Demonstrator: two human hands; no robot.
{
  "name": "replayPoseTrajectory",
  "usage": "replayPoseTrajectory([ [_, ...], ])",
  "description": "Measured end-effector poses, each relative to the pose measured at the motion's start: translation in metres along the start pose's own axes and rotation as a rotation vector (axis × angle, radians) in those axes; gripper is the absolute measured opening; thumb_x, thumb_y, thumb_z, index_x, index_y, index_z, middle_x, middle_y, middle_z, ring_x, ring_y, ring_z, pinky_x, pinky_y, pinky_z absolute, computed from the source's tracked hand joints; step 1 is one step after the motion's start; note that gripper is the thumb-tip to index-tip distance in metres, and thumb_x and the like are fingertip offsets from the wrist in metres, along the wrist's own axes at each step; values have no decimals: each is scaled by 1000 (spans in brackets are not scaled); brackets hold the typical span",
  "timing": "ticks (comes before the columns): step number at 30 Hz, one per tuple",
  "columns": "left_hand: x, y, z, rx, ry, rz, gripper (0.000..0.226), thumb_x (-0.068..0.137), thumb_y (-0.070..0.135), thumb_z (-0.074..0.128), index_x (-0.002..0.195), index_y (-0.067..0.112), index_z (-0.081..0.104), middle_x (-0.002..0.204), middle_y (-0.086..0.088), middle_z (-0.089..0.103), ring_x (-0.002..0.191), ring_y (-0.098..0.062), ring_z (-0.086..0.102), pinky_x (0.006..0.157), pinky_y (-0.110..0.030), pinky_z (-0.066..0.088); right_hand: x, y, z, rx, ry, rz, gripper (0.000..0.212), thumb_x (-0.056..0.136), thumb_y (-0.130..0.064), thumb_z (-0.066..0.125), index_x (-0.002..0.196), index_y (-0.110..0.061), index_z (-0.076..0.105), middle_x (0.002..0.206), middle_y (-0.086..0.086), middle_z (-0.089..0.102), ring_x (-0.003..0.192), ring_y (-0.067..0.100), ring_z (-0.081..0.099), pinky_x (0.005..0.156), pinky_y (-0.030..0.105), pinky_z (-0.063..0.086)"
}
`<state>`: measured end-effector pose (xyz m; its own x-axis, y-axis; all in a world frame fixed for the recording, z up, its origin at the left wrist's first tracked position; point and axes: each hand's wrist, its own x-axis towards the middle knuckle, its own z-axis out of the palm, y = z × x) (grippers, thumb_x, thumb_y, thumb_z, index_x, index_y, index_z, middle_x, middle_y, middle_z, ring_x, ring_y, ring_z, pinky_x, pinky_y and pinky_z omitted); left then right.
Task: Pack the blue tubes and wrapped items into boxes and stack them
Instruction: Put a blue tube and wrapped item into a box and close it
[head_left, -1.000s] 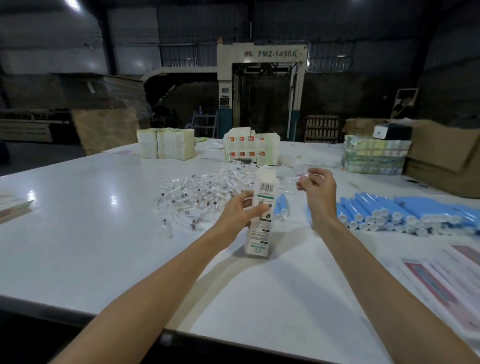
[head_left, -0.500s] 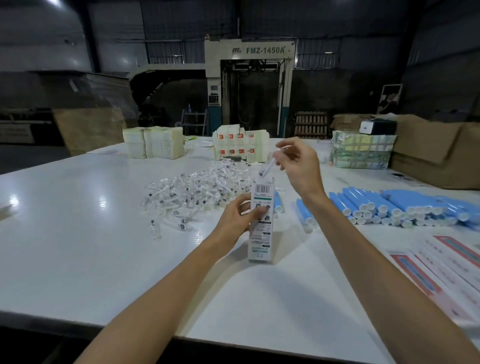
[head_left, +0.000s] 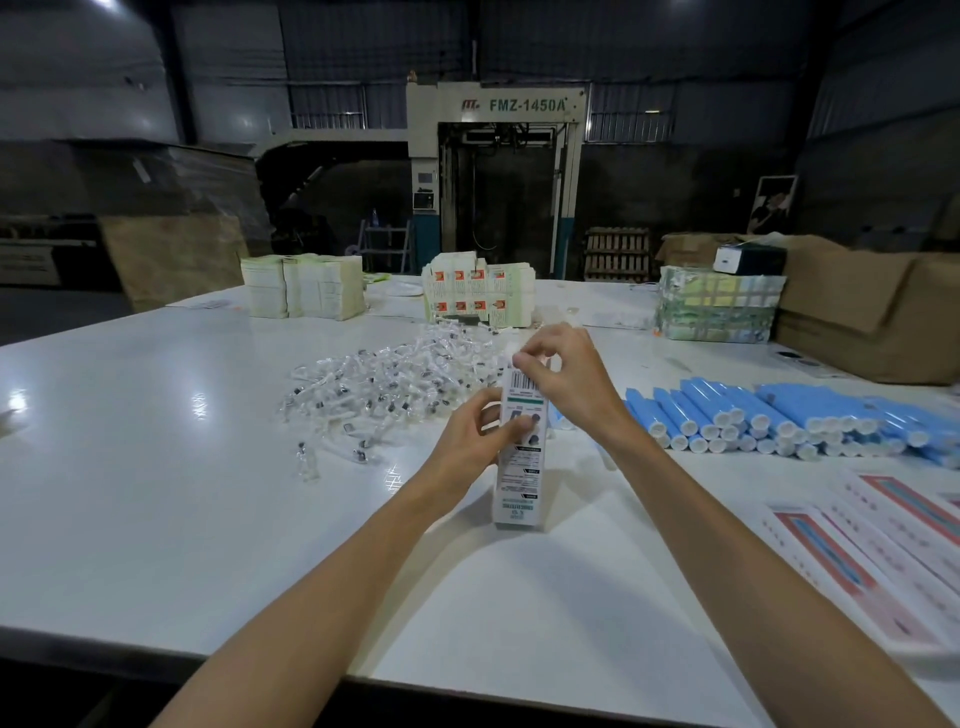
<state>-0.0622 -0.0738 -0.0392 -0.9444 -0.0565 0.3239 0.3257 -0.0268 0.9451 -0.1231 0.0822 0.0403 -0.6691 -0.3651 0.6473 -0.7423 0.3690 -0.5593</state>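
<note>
A: What does the head-worn camera show?

B: A person's two bare forearms reach out over a wide white table (head_left: 156, 467) in a dim warehouse. A tall, narrow white carton (head_left: 519, 488) stands upright on the table, in the middle of the view, its base on the surface.

A: What are the hands doing?

B: The left hand (head_left: 478, 434) has its grip wrapped round the carton's middle, thumb on the printed front. The right hand (head_left: 563, 376) is at the carton's top end, fingers curled down onto it. I cannot tell whether that grip pinches a flap, something going inside, or nothing.

A: Where are the goods to pack?

B: The blue tubes (head_left: 779, 415) lie in a pile on the table to the right of the carton, white caps facing the person. The wrapped items (head_left: 384, 384), small and in clear film, form a loose heap behind and left of the carton.

A: Anything else?

B: Printed sheets (head_left: 883, 545) lie near the right edge. At the far side stand two stacks of flat cartons (head_left: 306, 286), a taped bundle (head_left: 719, 304) and brown cardboard boxes (head_left: 857, 312). Beyond the table is a machine (head_left: 519, 106) marked FMZ-1450A.
</note>
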Motion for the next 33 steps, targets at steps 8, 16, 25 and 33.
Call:
replayPoseTrajectory([
  [8, -3, 0, -2, 3, 23, -12, 41, 100, 25, 79, 136, 16, 61, 127, -4, 78, 117, -29, 75, 97, -48, 63, -29, 21, 5, 262, 136, 124, 23, 105, -29, 63, 127, -26, 60, 120, -9, 61, 104, -3, 59, 83, 16, 46],
  [16, -7, 3, 0, 45, 53, 37, 39, 98, 31, 80, 133, 23, 66, 125, 0, 77, 115, -23, 75, 94, -42, 64, -55, 29, 18, 414, 29, 139, 44, 101, -26, 70, 142, -33, 55, 117, -7, 75, 110, 17, 70, 100, 49, 56],
  [25, -12, 13, 2, 138, 39, 164, 75, 98, 31, 80, 155, 58, 39, 127, -2, 72, 115, -24, 72, 96, -35, 61, -55, 30, 16, 467, -1, 156, 45, 103, -31, 68, 142, -48, 56, 116, -4, 73, 110, 18, 70, 101, 44, 58],
  [33, -8, 12, 0, 249, 31, 212, 62, 100, 27, 79, 150, 51, 51, 119, 14, 74, 119, -15, 63, 99, -19, 52, -55, 25, 11, 455, -24, 131, 33, 103, -16, 65, 135, -24, 60, 121, -3, 73, 114, 16, 66, 101, 36, 57],
])
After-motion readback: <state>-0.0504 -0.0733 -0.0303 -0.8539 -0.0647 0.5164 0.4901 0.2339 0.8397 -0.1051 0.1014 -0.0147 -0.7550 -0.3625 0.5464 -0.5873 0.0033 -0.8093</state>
